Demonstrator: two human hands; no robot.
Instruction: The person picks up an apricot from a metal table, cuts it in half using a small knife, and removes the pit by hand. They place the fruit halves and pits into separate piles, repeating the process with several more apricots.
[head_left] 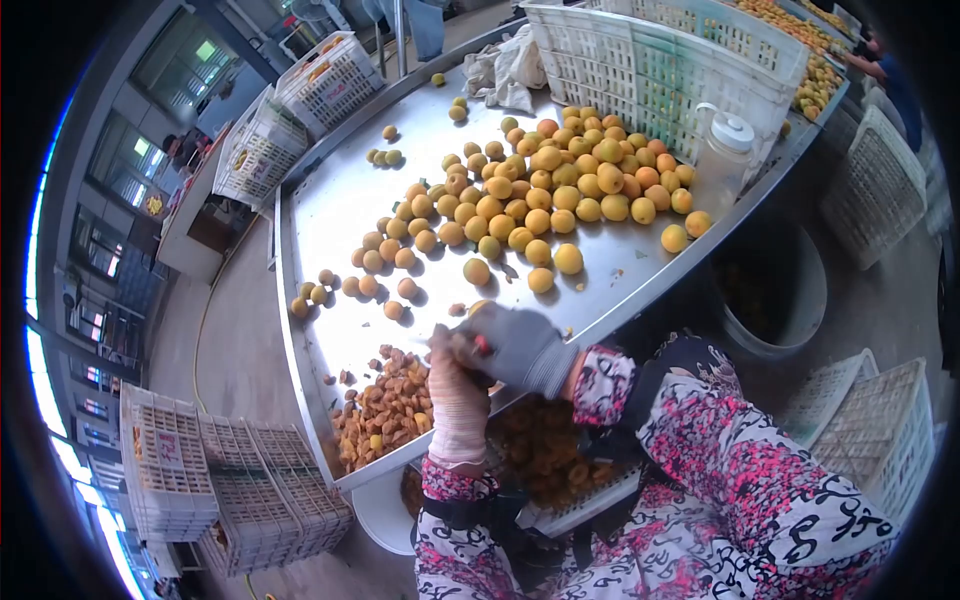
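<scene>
My left hand (459,405), in a pale striped glove, is raised over the near edge of the metal table with its fingers closed. Against it presses my right hand (520,348), in a grey glove, also closed. A small red bit (482,345) shows between the right fingers; its kind cannot be made out. What the left fingers hold is hidden. Beyond the hands spreads a heap of apricots (545,185), orange to greenish. Brown apricot pits (385,410) are piled at the table's near left corner. Below my hands, a crate contains dark orange fruit pieces (550,450).
A large white crate (660,75) stands on the table's far right, beside a clear lidded jug (722,150) and a crumpled cloth (505,70). A bucket (770,290) is at right. Stacked crates (170,460) stand left. Another person (885,80) is at upper right.
</scene>
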